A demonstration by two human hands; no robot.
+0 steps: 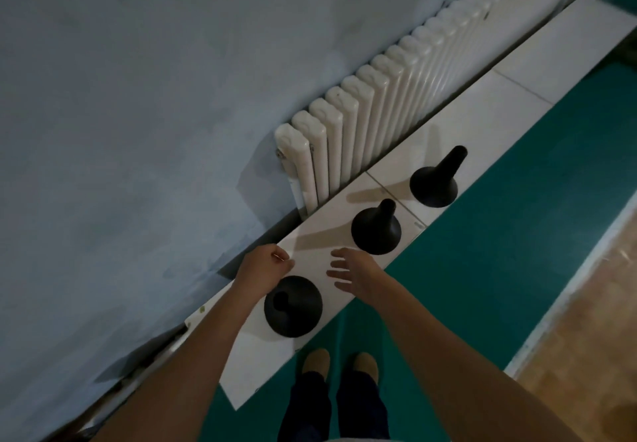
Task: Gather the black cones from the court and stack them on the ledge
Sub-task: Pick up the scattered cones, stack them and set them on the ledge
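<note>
Our forearms [193, 355] reached forward from the bottom of the view, and the risk began with them. The left one lay across the rim of the nearest cone [293, 307], so we judged that a careless sweep of that arm could shove it.

The ledge [482, 124] was narrow and white, running past both hands toward the far right. The cones' wide bases sat close to its front edge, the side nearer us than the hands. A nudge that way would likely send one off onto the green floor [482, 269].

All three black cones stood upright and apart on the ledge, none yet stacked. We also reckoned that a cone lowered off-centre over another's narrow neck would sit tilted. A leaning stack so near the edge might topple.

The nearest cone stood just behind the left hand [265, 264], toward us, beside its wrist. The middle cone [375, 229] stood just beyond the fingertips of the right hand [355, 271], near but not touching as far as we could tell. The far cone [436, 183] stood well beyond both hands, to the right.

Our hands were apart and gripped nothing. The right had its fingers spread, and the left had its fingers loosely curled by the ledge's back edge.
</note>
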